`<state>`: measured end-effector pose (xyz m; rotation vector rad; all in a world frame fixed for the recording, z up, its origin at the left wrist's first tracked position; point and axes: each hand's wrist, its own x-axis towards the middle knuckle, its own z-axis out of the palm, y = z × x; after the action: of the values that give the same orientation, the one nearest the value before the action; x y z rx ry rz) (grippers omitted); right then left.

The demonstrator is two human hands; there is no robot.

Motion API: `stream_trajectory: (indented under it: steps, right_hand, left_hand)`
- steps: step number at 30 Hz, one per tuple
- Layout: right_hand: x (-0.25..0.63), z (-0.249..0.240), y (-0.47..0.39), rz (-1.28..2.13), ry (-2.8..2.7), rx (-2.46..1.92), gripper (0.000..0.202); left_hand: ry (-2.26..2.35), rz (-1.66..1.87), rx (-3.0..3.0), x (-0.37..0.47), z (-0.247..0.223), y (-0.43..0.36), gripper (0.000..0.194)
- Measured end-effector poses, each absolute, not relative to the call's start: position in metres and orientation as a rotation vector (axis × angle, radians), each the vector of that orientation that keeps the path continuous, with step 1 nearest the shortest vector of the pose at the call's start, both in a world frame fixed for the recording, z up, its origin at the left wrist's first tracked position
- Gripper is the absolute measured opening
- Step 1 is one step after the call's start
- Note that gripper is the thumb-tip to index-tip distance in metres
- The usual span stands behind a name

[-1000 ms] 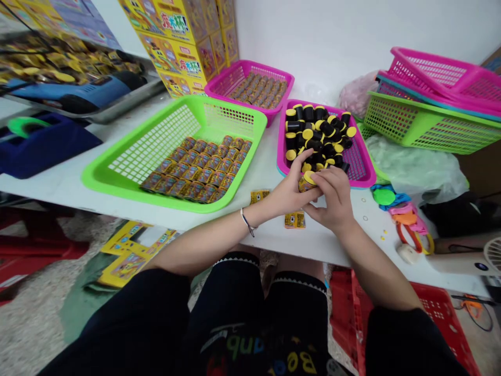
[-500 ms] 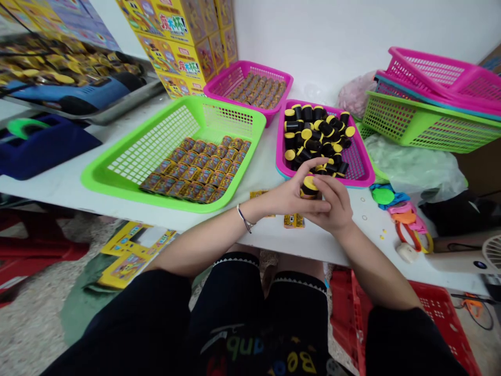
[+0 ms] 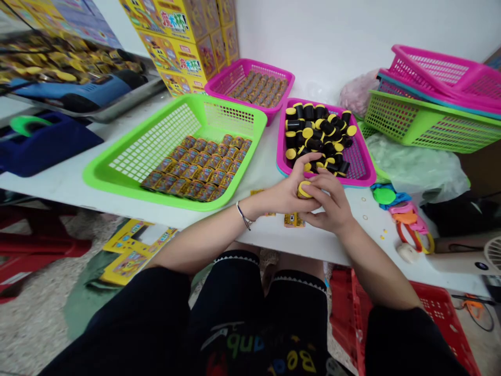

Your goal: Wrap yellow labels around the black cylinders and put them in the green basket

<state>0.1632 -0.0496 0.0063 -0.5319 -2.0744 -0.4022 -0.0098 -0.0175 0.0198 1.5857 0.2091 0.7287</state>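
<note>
Between my two hands, over the table's front part, is a small black canister with a yellow lid point(image 3: 303, 190). My left hand point(image 3: 287, 197) closes on it from the left, index finger raised. From the right, my right hand point(image 3: 329, 203) has its fingers on it; most of the canister's body is hidden by them. Under and beside my hands lie yellow printed labels point(image 3: 293, 220). Just beyond is a pink basket point(image 3: 362, 156) with many loose black canisters point(image 3: 313, 143). To the left, a green basket point(image 3: 117, 190) holds rows of labelled canisters point(image 3: 199, 169).
A second pink basket point(image 3: 223, 86) with rows of canisters stands behind, beside stacked yellow boxes point(image 3: 183, 52). Stacked baskets point(image 3: 426, 120) and a plastic bag point(image 3: 418, 162) are at right, near colourful tape rolls point(image 3: 407, 219) and a fan point(image 3: 469, 250). A blue tape dispenser point(image 3: 47, 141) sits left.
The canister has tilted and turned in my hands, its yellow lid now facing more to the left. My right fingers have shifted over it. The view has moved very slightly.
</note>
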Motion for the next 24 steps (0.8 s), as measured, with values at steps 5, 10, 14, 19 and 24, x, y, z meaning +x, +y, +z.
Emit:
stream_trajectory:
  steps: [5,10,14,19,24]
  right_hand:
    - [0.163,0.004,-0.048,-0.457,-2.017,-0.483,0.065]
    - [0.163,0.003,-0.050,-0.463,-2.026,-0.481,0.046]
    - [0.170,0.000,-0.049,-0.502,-2.034,-0.544,0.043]
    - [0.174,-0.007,-0.046,-0.408,-1.956,-0.652,0.067]
    - [0.167,-0.012,-0.051,-0.476,-1.875,-0.769,0.069]
  left_hand:
    - [0.177,0.747,1.499,-0.009,0.016,-0.018,0.103]
    - [0.147,0.687,1.476,-0.009,0.008,-0.017,0.098]
    - [0.169,0.696,1.486,-0.006,0.010,-0.020,0.093]
    - [0.306,0.975,1.597,0.001,0.016,-0.020,0.093]
    - [0.384,0.975,1.633,0.002,0.014,-0.019,0.087]
